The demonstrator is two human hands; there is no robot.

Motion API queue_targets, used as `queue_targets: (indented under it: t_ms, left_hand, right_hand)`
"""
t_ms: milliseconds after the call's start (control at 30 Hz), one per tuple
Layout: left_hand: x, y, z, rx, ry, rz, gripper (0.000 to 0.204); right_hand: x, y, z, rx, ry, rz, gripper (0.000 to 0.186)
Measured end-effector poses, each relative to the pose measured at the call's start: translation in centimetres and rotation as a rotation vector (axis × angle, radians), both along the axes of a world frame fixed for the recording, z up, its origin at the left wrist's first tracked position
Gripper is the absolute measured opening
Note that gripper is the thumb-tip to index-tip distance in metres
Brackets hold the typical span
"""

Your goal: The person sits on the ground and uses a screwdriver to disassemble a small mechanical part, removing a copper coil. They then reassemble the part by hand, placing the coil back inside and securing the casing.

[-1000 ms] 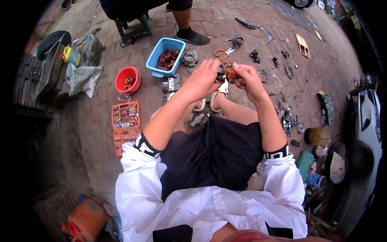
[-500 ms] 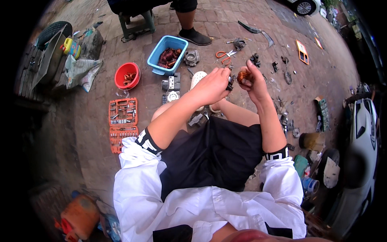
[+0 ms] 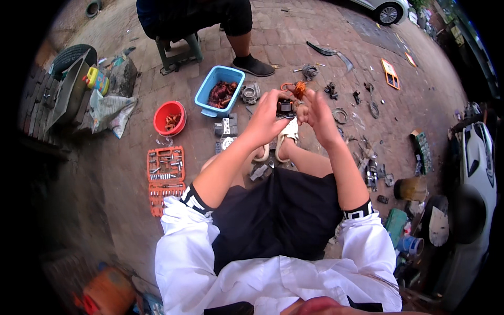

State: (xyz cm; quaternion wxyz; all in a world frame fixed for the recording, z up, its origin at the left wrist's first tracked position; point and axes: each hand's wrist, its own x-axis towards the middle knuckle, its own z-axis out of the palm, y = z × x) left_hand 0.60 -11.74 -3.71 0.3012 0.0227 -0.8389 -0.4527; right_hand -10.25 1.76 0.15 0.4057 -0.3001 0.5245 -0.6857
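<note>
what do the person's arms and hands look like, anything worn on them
Both hands are bare: no gloves on the left hand or the right hand, and no watch or bracelet shows at the wrists. The forearms are uncovered up to loose, creased white sleeves, each ending near the elbow in a black band with bold white markings.

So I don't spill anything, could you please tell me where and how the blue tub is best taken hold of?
I'd probably grip the blue tub by its rim at both short ends, coming from above. It sits upright and open, its raised lip is bare, the tab juts out at the near end, and the reddish-brown scraps lie inside.
</note>
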Motion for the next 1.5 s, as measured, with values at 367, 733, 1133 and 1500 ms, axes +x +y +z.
queue_targets:
  t_ms: [367,733,1133,1500]
  left_hand:
    - [0.1,0.5,-0.1,-0.051,0.054,0.170,0.046]
    - [-0.3,0.4,0.2,-0.089,-0.058,0.092,0.043]
    - [-0.2,-0.2,0.4,0.632,-0.389,-0.187,0.055]
    - [-0.7,0.0,-1.2,1.266,-0.338,-0.326,0.044]
  right_hand:
    - [1.7,-0.3,0.8,0.360,1.020,-0.174,0.038]
    - [0.4,0.5,0.6,0.585,1.003,-0.179,0.041]
    - [-1.8,1.1,-1.7,0.502,0.596,-0.092,0.049]
    - [-1.4,0.5,-2.1,0.412,0.614,-0.129,0.046]
